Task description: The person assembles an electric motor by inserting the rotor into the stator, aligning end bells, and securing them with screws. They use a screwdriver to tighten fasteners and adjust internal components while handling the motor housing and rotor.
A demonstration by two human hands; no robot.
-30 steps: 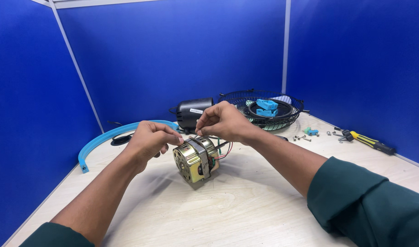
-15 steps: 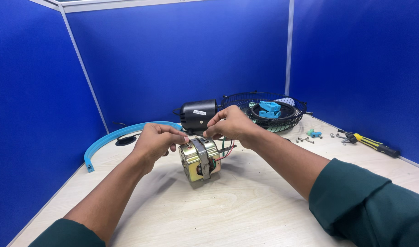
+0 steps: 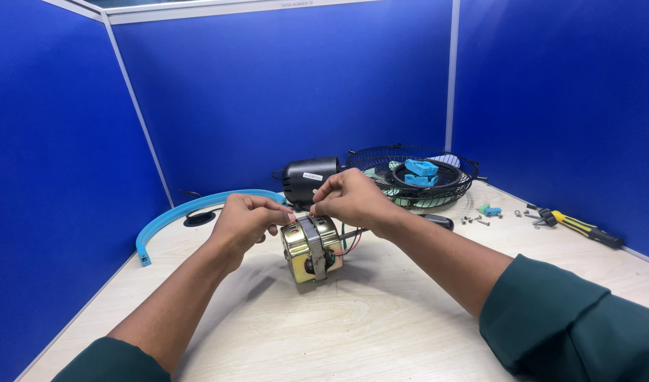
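A pale wooden worktop (image 3: 381, 332) stood enclosed by blue partition walls (image 3: 289, 92). At its rear lay a black wire fan guard (image 3: 409, 175) holding blue plastic parts (image 3: 421, 172), a curved blue strip (image 3: 197, 209) and a black motor housing (image 3: 309, 180). At centre sat the brass-coloured motor (image 3: 312, 249), resting on the worktop with red and green wires at its right side. The left hand (image 3: 245, 219) and right hand (image 3: 349, 199) were close together, fingertips pinched at the motor's top edge. A yellow-handled screwdriver (image 3: 583, 228) and loose screws (image 3: 473, 220) lay to the right.

Both hands, left hand (image 3: 245, 218) and right hand (image 3: 353, 199), pinch the top of a brass-coloured motor (image 3: 312, 249) on the table (image 3: 381, 332)
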